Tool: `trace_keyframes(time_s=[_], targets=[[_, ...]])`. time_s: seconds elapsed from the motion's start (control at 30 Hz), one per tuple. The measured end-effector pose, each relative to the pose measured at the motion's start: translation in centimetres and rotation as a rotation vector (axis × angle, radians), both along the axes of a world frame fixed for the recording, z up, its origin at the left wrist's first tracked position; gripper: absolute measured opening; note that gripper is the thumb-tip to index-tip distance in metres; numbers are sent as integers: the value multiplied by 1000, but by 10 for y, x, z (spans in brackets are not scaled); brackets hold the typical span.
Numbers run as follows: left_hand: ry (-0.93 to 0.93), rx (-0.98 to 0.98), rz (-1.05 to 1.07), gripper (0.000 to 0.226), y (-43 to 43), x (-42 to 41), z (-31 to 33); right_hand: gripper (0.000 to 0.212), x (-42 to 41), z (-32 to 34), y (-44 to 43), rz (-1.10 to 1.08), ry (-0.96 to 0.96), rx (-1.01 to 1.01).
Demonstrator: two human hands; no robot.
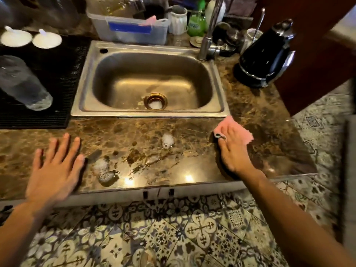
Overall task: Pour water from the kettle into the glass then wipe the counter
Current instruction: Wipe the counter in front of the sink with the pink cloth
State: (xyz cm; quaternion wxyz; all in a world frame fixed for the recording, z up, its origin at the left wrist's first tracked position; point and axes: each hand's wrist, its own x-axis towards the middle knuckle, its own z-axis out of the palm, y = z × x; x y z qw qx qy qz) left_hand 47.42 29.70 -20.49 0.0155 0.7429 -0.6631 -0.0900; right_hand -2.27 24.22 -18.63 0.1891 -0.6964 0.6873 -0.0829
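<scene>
A black kettle (264, 56) stands on its base at the back right of the brown marble counter (192, 132). At the far left a clear glass (21, 83) with water in it stands on a black mat (48, 78). My right hand (233, 149) presses flat on a pink cloth (240, 130) on the counter, just in front of the sink's right corner. My left hand (55, 166) lies flat on the counter at the left with fingers spread, holding nothing. Between my hands are wet streaks and foamy patches (105, 170), with another foamy patch (167, 140) nearer the cloth.
A steel sink (84, 105) fills the middle, its tap (207, 39) at the back right. Behind it stand a plastic tub (131, 31), a white cup (179, 20) and a green bottle (196, 24). Two white lids (30, 38) lie at the back left. Patterned floor tiles run below the counter edge.
</scene>
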Motion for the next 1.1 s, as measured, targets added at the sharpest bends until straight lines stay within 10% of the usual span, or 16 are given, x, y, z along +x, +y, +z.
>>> trace_keyframes(time_s=[0.7,1.1], targets=[[-9,-41,-47,65,4,-1,11,61,146,27,75,465,-153,201],[-1,-53,-46,64,2,-1,9,48,57,29,0,-121,-234,79]])
